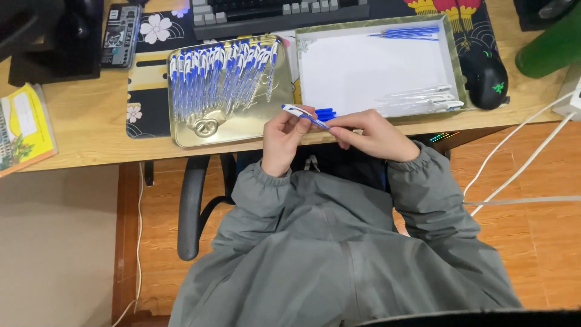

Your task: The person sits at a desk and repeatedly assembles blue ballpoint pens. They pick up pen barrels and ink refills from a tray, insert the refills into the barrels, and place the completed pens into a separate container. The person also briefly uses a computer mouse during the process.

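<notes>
My left hand [283,138] and my right hand [366,133] meet at the near edge of the wooden desk [85,121]. Both grip one blue-and-white pen [302,114] that lies slanted between them, its white end up to the left. A few blue pen parts [327,112] stick out by my right fingers. A gold metal tray [193,130] to the left holds a row of several finished blue-and-white pens [221,75]. A shallow white-lined box [375,66] behind my hands holds blue refills [408,32] at the back and clear pen barrels [423,99] at the front right.
A keyboard [278,13] lies at the back on a patterned desk mat [145,91]. A black mouse [489,74] sits to the right, a green object [554,45] beyond it. White cables [520,163] hang at the right. A yellow book [24,124] lies at the left.
</notes>
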